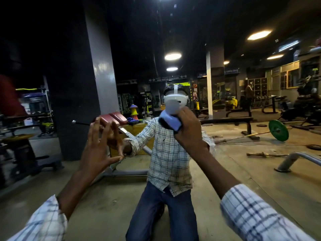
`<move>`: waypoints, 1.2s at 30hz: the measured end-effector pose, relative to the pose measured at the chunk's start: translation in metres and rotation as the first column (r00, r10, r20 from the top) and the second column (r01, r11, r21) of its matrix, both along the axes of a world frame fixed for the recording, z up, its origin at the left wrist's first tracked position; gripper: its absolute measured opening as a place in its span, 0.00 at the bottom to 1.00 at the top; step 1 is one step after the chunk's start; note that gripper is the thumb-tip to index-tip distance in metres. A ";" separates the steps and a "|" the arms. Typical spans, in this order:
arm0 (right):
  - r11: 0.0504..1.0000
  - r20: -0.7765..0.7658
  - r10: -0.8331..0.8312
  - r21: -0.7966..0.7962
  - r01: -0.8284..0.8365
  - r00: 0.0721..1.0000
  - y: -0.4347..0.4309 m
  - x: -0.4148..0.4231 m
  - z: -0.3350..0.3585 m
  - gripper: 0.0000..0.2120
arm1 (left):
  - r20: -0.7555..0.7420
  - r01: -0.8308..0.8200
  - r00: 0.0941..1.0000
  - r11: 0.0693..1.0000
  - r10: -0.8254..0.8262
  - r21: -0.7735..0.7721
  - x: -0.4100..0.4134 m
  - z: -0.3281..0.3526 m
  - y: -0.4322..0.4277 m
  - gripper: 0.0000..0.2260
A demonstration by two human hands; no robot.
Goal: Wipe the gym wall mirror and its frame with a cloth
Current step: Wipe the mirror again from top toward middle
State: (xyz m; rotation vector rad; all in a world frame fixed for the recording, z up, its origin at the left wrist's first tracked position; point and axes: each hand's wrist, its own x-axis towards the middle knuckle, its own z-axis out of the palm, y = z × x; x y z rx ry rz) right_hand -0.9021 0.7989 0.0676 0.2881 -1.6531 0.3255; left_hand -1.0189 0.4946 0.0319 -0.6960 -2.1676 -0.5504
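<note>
**Asker:** All of that ahead of you is the mirror (139,49)?

**Me:** Nearly all. It fills my view straight in front of me. In it I see the gym: a dark pillar (83,84) on the left, the bare floor (251,180) stretching off to the right, and my own reflection (169,159) kneeling in a checked shirt and jeans.

**Asker:** And your hands?

**Me:** My left hand (97,150) is released, with the fingers spread and straight. The tips touch the glass and meet their mirrored twins. My right hand (189,133) is higher and further right, and its fingers are curled round the cloth.

**Asker:** Anything smaller?

**Me:** A green weight plate (278,130) sits on a bar lying on the floor, far right in the glass.

**Asker:** Where is the cloth exactly?

**Me:** The cloth (171,121) is white and pale blue, bunched up. It is pressed between my right fingers and the mirror, just below my reflected head.
</note>
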 end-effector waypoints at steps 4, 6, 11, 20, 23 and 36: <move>0.996 0.018 -0.047 0.079 0.045 0.999 0.028 0.013 0.056 0.19 | -0.030 0.005 1.000 1.000 -0.005 -0.004 -0.001 0.000 -0.001 0.66; 0.984 -0.120 -0.053 -0.174 0.032 0.991 0.045 0.026 0.090 0.17 | -0.035 0.005 0.999 1.000 -0.005 -0.005 -0.002 0.000 0.000 0.66; 0.896 -0.253 -0.069 -0.442 -0.052 0.965 0.020 0.002 0.098 0.17 | -0.024 0.003 1.000 1.000 -0.003 -0.002 -0.002 0.000 0.000 0.66; 1.000 -0.096 0.013 0.022 -0.011 0.995 -0.003 -0.015 0.124 0.16 | -0.021 0.010 1.000 1.000 -0.010 -0.011 0.000 0.000 -0.002 0.65; 0.926 -0.247 -0.020 -0.370 -0.075 0.969 -0.007 -0.026 0.148 0.15 | -0.025 0.015 1.000 1.000 -0.015 -0.011 0.000 0.000 -0.003 0.65; 0.993 -0.183 -0.025 -0.122 0.002 0.983 -0.065 -0.050 0.166 0.15 | -0.105 0.007 0.994 0.997 -0.014 -0.071 -0.013 0.004 -0.031 0.62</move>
